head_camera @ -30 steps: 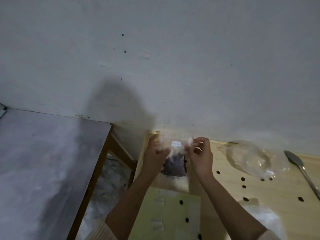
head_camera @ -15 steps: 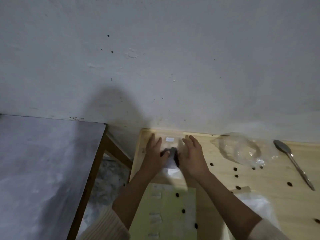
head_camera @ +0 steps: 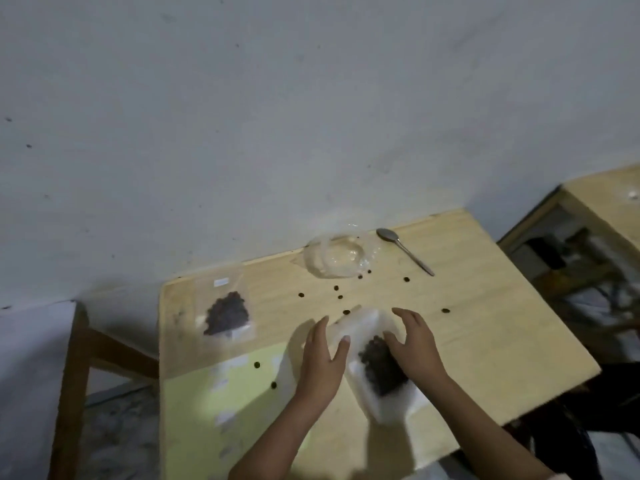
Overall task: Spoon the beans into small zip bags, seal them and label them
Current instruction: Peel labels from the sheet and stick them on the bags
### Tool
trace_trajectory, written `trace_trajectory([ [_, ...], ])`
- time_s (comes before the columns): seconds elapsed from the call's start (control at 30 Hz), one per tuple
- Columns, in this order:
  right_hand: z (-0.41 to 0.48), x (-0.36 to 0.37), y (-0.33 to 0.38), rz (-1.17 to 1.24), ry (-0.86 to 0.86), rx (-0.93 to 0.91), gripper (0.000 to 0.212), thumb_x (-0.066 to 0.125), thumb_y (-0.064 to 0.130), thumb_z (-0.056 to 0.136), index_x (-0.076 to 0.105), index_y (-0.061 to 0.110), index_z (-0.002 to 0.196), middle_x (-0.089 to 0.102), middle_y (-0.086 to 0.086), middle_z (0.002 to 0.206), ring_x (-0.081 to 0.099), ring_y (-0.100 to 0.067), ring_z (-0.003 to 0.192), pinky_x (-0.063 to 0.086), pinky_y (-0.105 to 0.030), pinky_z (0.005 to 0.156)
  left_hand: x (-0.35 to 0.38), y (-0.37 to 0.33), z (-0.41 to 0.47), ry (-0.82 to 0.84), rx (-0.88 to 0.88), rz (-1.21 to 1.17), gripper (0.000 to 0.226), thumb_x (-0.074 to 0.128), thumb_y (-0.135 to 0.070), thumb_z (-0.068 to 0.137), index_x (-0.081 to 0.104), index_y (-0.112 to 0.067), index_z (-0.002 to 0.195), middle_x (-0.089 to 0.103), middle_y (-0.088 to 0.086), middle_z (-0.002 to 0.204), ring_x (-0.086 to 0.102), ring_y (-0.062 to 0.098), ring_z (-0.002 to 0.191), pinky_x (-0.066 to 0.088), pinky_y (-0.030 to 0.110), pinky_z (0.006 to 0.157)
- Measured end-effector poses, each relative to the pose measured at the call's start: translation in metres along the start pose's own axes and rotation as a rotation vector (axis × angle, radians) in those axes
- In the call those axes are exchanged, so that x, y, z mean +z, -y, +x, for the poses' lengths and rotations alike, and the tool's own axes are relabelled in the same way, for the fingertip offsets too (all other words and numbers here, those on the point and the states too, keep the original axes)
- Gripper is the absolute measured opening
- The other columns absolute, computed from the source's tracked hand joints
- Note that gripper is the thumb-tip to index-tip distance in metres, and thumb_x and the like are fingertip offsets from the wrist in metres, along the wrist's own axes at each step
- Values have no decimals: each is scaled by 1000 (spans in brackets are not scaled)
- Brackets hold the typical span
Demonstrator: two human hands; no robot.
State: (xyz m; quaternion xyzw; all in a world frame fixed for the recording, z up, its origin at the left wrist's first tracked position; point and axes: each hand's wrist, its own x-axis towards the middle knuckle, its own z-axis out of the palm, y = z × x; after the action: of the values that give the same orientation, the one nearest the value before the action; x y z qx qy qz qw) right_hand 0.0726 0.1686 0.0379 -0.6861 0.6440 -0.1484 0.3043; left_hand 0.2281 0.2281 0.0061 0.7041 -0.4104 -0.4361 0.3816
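We're resting both hands, left hand (head_camera: 320, 363) and right hand (head_camera: 414, 344), fingers spread wide, no grip, on the bean bag (head_camera: 379, 367) at lower center; labeled bag (head_camera: 225, 311) is lying left on the desk (head_camera: 485, 323).

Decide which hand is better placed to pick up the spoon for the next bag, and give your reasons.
Probably the right hand. The spoon lies at the table's far right, on that hand's side, with only loose beans between. The left hand would have to cross over the bag of beans.

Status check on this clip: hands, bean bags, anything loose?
Left hand, right hand open on second bag. Labelled bag set aside. Stray beans, spoon idle.
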Motion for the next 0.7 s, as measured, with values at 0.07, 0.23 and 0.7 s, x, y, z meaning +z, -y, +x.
trace_trajectory([
  [0.07, -9, -1, -10, 15, 65, 21, 48, 55, 16, 90, 41, 11, 136, 47, -9, 137, 43, -24, 126, 32, -26, 101, 15, 1, -8, 44, -32, 26, 61, 52, -32, 94, 25, -16, 145, 28, 0, 151, 29, 16, 138, 28, 31, 112],
  [0.23, -19, 8, -18, 8, 89, -14, 46, 53, 15, 92, 43, 5, 135, 50, -11, 135, 46, -25, 124, 32, -24, 101, 33, 2, -15, 67, -103, 51, 67, 48, -29, 96, 11, -12, 149, 12, 3, 157, 13, 16, 144, 18, 30, 116],
  [0.7, -20, 21, -4, 132, -76, -1, 37, 58, 6, 86, 50, 3, 121, 49, -11, 122, 47, -23, 111, 28, -5, 76, 30, 3, -6, -253, -110, -275, 35, 63, -5, 86, 54, -12, 119, 48, -6, 121, 48, 13, 118, 35, 10, 93],
])
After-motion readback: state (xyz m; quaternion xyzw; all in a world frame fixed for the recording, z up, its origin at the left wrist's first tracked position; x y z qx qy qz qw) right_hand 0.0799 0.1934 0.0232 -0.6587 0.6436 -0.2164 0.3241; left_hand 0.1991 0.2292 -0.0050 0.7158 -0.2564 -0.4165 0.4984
